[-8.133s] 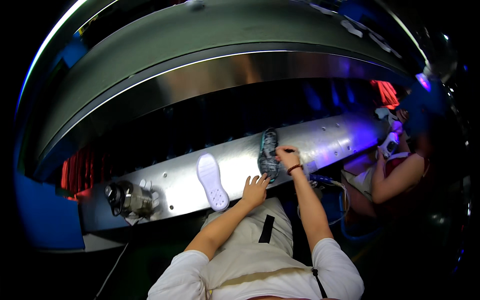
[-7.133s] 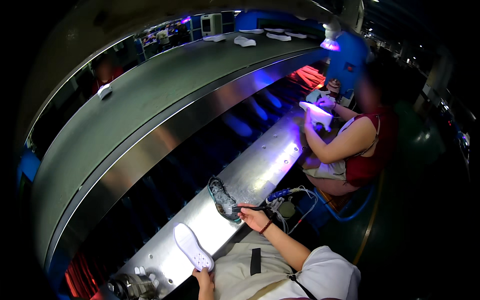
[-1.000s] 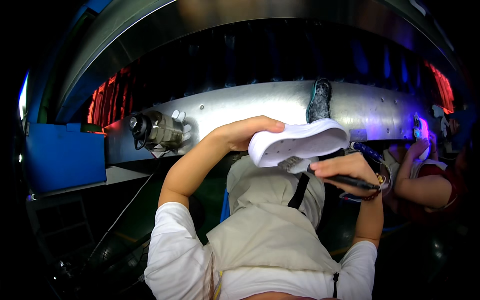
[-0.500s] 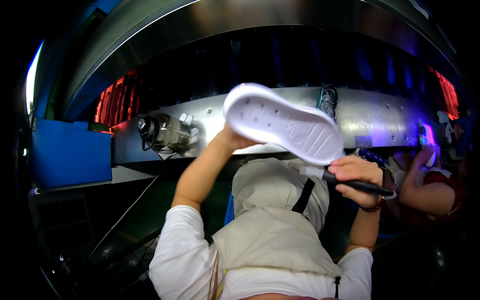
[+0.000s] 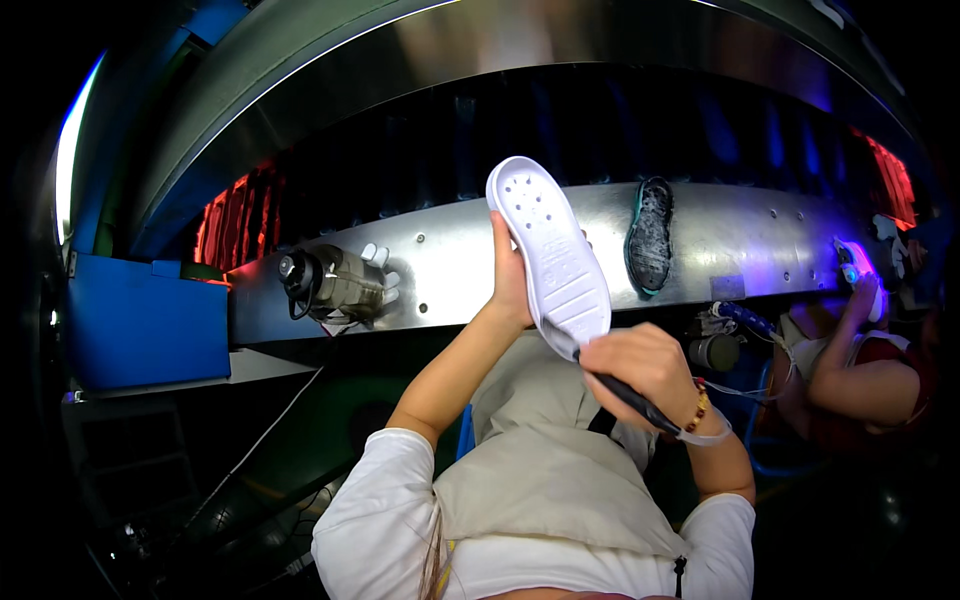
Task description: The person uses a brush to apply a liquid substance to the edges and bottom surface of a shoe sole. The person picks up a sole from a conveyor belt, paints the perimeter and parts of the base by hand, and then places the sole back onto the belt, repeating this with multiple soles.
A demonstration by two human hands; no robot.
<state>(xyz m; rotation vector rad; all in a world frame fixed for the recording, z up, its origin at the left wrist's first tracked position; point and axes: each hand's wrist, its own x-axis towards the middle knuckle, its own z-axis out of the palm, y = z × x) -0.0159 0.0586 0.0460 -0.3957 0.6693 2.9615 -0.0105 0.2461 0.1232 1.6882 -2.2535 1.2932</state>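
A white shoe sole (image 5: 562,262) is held up over the near edge of the metal ledge, its cupped inner side with small holes and ridges facing me. My left hand (image 5: 510,278) grips it along the left side, with most fingers hidden behind. My right hand (image 5: 645,368) is closed around a brush with a black handle (image 5: 634,402). The brush's head meets the near end of the sole, mostly hidden by the rim and my fingers. To the right, a dark sole with a teal edge (image 5: 652,238) lies on the ledge.
A translucent container with a black top (image 5: 345,285) stands on the metal ledge (image 5: 450,240) at left, near a blue box (image 5: 145,320). Beyond the ledge run dark rollers or slats. A co-worker's hand (image 5: 862,292) holds a purple-lit shoe part at right. A jar (image 5: 715,352) sits below.
The white sole has turned more upright and moved slightly nearer the middle. My right hand has shifted left, bringing the brush from below the sole to its near end.
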